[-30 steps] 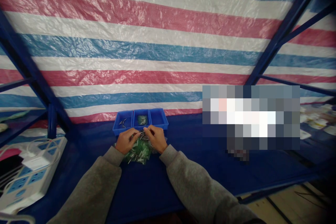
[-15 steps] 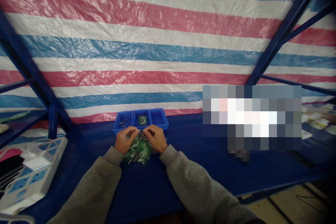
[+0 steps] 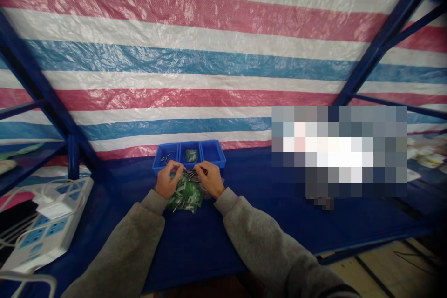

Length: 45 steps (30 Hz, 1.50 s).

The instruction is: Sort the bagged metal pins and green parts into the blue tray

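My left hand (image 3: 167, 180) and my right hand (image 3: 211, 179) face each other just in front of a blue three-part tray (image 3: 218, 165). Thumb and fingers come together on both hands; whatever lies in the fingertips is too small to make out. Small dark metal pieces (image 3: 191, 175) show between and below them. Under the hands is a pile of green pieces (image 3: 186, 193) mixed with silvery bits and clear plastic. The tray's left compartment holds a few thin metal pieces (image 3: 165, 157). A green packet-like item (image 3: 191, 155) lies in the middle compartment.
All this rests on a blue table (image 3: 195, 247). A white power strip (image 3: 66, 237) with cables and a white plug is at the left. Blue metal posts (image 3: 73, 158) and a striped plastic sheet (image 3: 195, 60) stand behind. A pixelated patch covers the right side.
The camera view has shifted slightly. My hands remain over the pile, with the fingertips a little farther apart and more dark metal pieces showing between them.
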Motion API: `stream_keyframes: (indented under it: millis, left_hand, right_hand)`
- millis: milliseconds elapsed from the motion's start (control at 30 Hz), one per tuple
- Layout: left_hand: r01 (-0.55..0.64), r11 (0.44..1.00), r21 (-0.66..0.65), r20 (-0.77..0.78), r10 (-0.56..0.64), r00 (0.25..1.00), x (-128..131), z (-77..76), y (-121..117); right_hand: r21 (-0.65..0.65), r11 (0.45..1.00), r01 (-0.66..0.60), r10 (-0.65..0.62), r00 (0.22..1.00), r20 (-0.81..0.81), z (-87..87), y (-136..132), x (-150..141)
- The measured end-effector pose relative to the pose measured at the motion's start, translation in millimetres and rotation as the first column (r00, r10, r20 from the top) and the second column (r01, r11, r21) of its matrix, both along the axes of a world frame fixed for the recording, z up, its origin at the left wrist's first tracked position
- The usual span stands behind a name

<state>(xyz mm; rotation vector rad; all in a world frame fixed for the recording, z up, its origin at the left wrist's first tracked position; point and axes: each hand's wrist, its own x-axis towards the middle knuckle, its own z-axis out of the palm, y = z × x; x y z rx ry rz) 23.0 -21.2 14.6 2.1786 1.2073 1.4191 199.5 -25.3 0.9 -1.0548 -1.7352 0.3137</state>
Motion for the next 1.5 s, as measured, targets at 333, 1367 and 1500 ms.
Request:
stream_keyframes:
  millis: [333, 1367, 1500]
  left_hand:
    - [-0.036, 0.984, 0.175, -0.079, 0.05, 0.996, -3.0, -2.1, 3.4]
    - [-0.002, 0.999, -0.049, -0.345, -0.015, 0.938, 0.9, 3.2, -3.5]
    - [0.046, 0.999, -0.028, -0.325, -0.052, 0.944, 1.5, 1.1, -3.3]
  right_hand:
    - [0.011, 1.0, 0.024, -0.024, 0.999, -0.026, 1.1, -0.4, 0.6]
    - [-0.035, 0.989, -0.141, 0.14, 0.99, -0.032, 1.8, -3.1, -3.6]
    - [-0.006, 0.996, -0.092, 0.092, 0.996, -0.01, -0.2, -0.1, -1.9]
